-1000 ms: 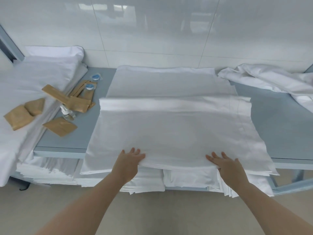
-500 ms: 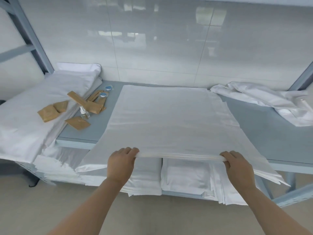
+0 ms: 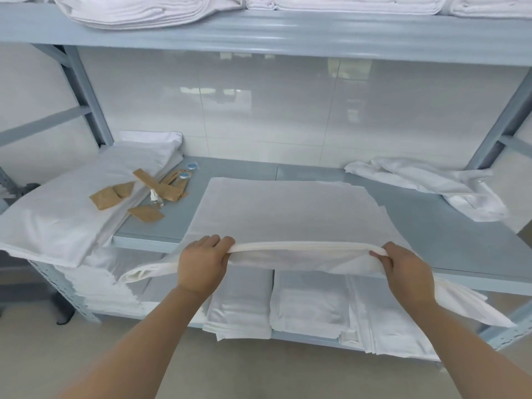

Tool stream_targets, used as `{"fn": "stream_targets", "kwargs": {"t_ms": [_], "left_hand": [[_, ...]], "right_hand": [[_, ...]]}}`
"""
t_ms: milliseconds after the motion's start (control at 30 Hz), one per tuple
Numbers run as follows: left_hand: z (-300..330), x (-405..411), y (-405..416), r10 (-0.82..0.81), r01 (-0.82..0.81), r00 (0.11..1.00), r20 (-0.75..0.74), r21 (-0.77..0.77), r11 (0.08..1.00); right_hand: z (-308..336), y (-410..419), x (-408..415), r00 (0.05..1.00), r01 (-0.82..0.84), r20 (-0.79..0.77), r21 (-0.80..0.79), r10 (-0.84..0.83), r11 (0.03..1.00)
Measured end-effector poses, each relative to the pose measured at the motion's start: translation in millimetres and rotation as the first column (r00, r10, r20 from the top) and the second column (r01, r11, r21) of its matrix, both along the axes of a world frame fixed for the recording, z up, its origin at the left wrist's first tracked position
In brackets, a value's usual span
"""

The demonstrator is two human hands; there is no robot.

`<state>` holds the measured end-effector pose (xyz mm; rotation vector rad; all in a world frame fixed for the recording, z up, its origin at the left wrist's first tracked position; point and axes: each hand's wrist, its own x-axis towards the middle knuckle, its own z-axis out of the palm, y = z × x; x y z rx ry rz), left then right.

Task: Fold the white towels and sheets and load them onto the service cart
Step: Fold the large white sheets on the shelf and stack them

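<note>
White glazed wall tiles [image 3: 259, 110] back a blue-grey metal shelving unit; its middle shelf [image 3: 431, 226] serves as the work surface. On the upper shelf [image 3: 288, 33], folded white linens [image 3: 138, 10] lie in stacks that reach past the top edge of the view. At the left end of the middle shelf, a broad pile of white bedding [image 3: 66, 208] overhangs the front edge; on and beside it lie brown paper packets [image 3: 108, 195], a small clear spray bottle [image 3: 155, 198] and two blue-capped items [image 3: 187, 171], too small to identify. At the right rear of the shelf, a crumpled white sheet [image 3: 426, 185] lies loose, well apart from the hands. The lower shelf holds folded white stacks [image 3: 311, 306], partly hidden behind the forearms and the hanging cloth.

The folded white sheet [image 3: 288, 208] lies flat at the centre of the middle shelf, between the bedding pile and the crumpled sheet. Its long axis runs left to right, parallel to the shelf front; its far edge points toward the wall, and its near edge is raised off the shelf. The left hand [image 3: 201, 263] grips the near edge at its left part, fingers curled over the layered cloth. The right hand [image 3: 408, 272] grips the same edge toward the right, fingers likewise curled round it. Between the hands the edge is drawn taut; outside them the cloth's corners droop below shelf level, the right one hanging in front of the lower stacks.
</note>
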<state>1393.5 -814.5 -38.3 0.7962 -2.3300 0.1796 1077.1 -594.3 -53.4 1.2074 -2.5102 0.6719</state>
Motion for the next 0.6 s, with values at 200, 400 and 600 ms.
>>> {"fn": "stream_targets", "kwargs": {"t_ms": [200,400,600], "left_hand": [[26,-6,-24,-0.016,0.018,0.999,0.040,-0.043,0.999],[33,-44,-103,-0.059,0.071,0.993,0.101,-0.120,0.990],[30,-93,-192,-0.084,0.096,0.993,0.085,-0.151,0.984]], "right_hand": [[32,-22,-18,0.973,-0.050,-0.227,0.001,0.049,0.999],[47,-89,-59,0.887,-0.109,-0.456,-0.053,0.073,0.993],[47,-162,-107,0.818,-0.083,-0.574,-0.040,0.045,0.996]]}}
